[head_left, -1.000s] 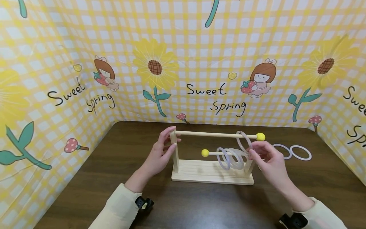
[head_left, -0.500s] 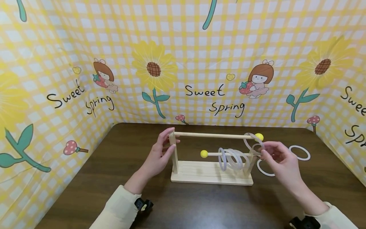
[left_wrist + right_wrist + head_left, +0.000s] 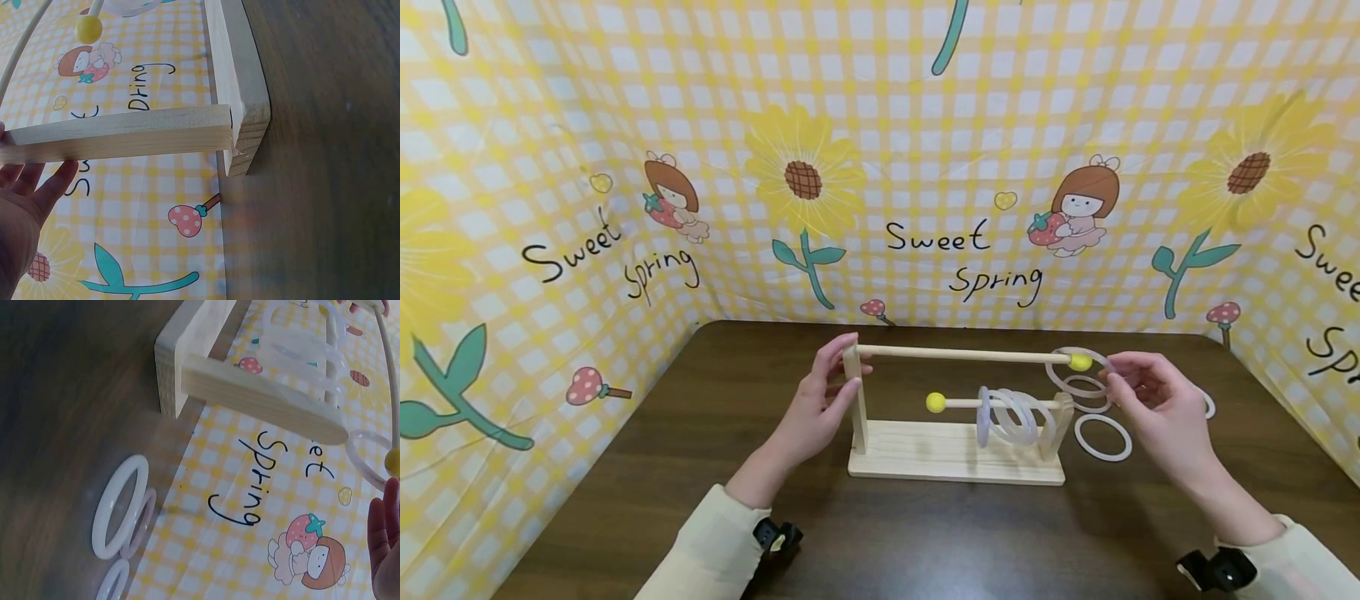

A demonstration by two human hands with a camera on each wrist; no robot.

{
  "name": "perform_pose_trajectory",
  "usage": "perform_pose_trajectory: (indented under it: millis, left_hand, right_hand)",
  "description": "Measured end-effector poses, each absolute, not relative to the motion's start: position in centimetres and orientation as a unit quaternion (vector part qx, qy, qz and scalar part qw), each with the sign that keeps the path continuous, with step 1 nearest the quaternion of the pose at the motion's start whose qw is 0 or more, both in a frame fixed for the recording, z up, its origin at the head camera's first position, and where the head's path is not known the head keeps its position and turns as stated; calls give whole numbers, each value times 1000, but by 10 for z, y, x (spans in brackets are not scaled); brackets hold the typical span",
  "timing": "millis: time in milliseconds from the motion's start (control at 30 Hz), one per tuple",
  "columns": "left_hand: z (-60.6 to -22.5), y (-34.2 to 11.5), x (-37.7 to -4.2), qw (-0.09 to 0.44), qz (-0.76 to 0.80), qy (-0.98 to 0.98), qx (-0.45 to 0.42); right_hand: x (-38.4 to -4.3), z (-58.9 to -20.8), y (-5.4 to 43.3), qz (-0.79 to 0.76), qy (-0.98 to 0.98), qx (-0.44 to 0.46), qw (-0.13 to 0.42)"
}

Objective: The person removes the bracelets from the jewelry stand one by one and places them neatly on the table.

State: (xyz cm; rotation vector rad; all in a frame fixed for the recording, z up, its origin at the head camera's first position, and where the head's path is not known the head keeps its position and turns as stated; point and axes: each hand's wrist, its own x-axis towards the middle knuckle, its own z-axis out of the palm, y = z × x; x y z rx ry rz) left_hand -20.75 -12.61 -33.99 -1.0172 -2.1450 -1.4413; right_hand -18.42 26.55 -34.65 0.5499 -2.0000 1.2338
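Note:
My left hand (image 3: 820,408) holds the top of the left post (image 3: 856,400) of a wooden rack (image 3: 955,462), thumb in front and fingers behind. In the left wrist view its fingertips touch that post (image 3: 125,134). With thumb and fingers my right hand (image 3: 1165,417) pinches a translucent ring (image 3: 1048,372) at the right end of the upper rod (image 3: 962,354). The yellow ball (image 3: 1080,362) lies within the ring's outline; whether the rod still passes through it I cannot tell. Several translucent rings (image 3: 983,417) hang on the lower rod (image 3: 961,404), which has its own yellow ball (image 3: 936,403).
Right of the rack, a white ring (image 3: 1102,438) lies on the dark wooden table (image 3: 925,542). Another ring (image 3: 1093,406) lies just behind it, and one more ring (image 3: 1209,405) is partly hidden by my right hand. A checked cloth (image 3: 925,167) surrounds the table's back and sides.
My right hand has carried the ring rightward along the upper rod to its ball end. Rings on the table have come into sight. The left hand keeps its place on the post.

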Motion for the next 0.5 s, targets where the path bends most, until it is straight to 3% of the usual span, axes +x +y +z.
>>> perform_pose_trajectory:
  millis: [500]
  left_hand:
    - [-340, -126, -208, 188, -504, -763, -360]
  right_hand:
    - [-197, -349, 288, 417, -794, 186, 401]
